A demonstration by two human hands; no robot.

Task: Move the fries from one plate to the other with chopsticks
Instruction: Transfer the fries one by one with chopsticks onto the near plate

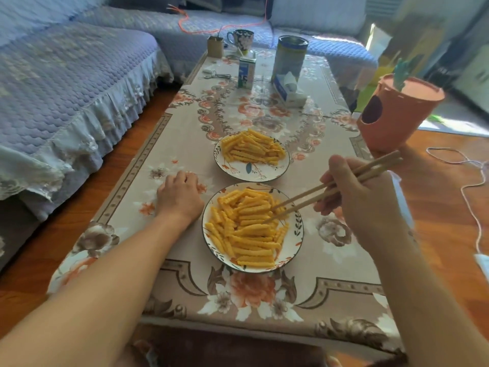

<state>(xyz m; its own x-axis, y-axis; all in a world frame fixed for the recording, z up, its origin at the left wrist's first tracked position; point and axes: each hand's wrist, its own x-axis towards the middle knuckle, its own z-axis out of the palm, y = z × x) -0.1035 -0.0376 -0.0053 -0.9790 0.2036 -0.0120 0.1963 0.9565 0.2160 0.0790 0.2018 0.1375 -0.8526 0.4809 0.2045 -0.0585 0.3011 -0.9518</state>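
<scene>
Below our right hand (354, 200), whose fingers (324, 205) curled round the chopsticks (317, 193), the tips sat slightly apart among the fries (246, 229) on the near plate (297, 231). We judged picking was starting; next, squeeze and lift toward the far plate (264, 176). Our left hand (180, 197) rested loosely curled on the surface (185, 287), holding nothing.

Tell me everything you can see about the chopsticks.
The chopsticks are a pair of plain, light tan sticks that look like wood or bamboo. The right hand grips them around the middle, with the thick ends sticking out up and to the right past the hand. They slant down to the left, tips slightly apart, reaching into the fries on the near plate. The tips meet the pile on its right side; whether they have pinched a fry is unclear.
</scene>
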